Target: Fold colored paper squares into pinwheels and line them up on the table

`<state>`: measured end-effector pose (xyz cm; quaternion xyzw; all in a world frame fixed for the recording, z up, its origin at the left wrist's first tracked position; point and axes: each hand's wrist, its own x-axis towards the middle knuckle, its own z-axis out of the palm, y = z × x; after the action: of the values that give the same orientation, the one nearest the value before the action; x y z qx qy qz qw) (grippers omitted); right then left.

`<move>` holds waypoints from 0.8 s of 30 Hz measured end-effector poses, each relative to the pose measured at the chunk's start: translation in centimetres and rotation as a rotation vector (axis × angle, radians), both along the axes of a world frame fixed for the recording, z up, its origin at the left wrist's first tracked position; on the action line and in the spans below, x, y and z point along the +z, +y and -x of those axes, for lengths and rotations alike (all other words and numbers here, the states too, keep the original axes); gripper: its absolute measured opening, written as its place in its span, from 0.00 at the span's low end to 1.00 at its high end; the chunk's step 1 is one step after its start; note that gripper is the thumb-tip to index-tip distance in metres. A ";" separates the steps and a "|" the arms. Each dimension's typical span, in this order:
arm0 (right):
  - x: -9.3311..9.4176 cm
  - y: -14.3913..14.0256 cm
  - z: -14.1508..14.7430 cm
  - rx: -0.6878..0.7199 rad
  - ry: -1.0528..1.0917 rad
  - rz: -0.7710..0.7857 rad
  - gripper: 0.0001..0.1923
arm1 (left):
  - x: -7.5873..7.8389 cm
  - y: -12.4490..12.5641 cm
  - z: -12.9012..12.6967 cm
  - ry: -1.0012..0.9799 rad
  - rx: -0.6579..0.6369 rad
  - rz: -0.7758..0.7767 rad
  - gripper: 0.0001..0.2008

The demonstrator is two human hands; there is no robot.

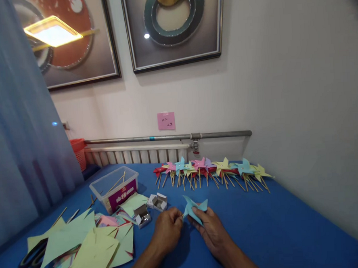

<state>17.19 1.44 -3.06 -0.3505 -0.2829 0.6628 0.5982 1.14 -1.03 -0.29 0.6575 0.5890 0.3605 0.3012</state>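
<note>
A light-blue paper pinwheel (190,211) is in my right hand (210,227), with the thumb on its front and the fingers behind it. My left hand (169,227) is closed in a pinch at the pinwheel's left edge. What its fingertips hold is mostly hidden; a small pale-brown bit shows there. Just left of my hands stand two small open boxes: a white one (158,202) and one (142,215) with shiny little metal pieces inside. Behind the hands, a long row of finished-looking pinwheels (199,164) on wooden sticks lies across the blue table (264,234).
Cut paper sheets (92,252) lie in a loose pile at left, partly over black-handled scissors (33,256). A clear plastic tub (99,187) holds a few sticks. Behind the table run a pipe (137,139) and a radiator (132,156); a blue curtain (23,119) hangs at left.
</note>
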 end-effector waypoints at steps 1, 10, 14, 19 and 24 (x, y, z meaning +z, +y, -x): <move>0.0 0.0 0.0 -0.004 -0.001 0.002 0.26 | 0.0 0.0 0.0 0.007 -0.004 0.000 0.07; 0.0 -0.1 0.0 -0.004 0.005 -0.001 0.26 | 0.0 0.3 0.0 -0.080 -0.005 0.042 0.07; -0.2 0.1 0.0 0.005 0.008 -0.007 0.26 | -0.1 0.2 0.0 -0.084 -0.006 0.042 0.08; -0.2 0.0 0.0 0.012 -0.001 -0.015 0.24 | -0.2 0.3 0.1 -0.065 0.006 0.025 0.08; -0.1 -0.1 0.1 -0.003 0.013 -0.007 0.25 | 0.0 0.3 0.2 -0.042 0.006 0.013 0.09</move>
<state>17.14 1.38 -3.19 -0.3446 -0.2809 0.6632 0.6021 0.96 -0.76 -0.31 0.6460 0.5868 0.3715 0.3167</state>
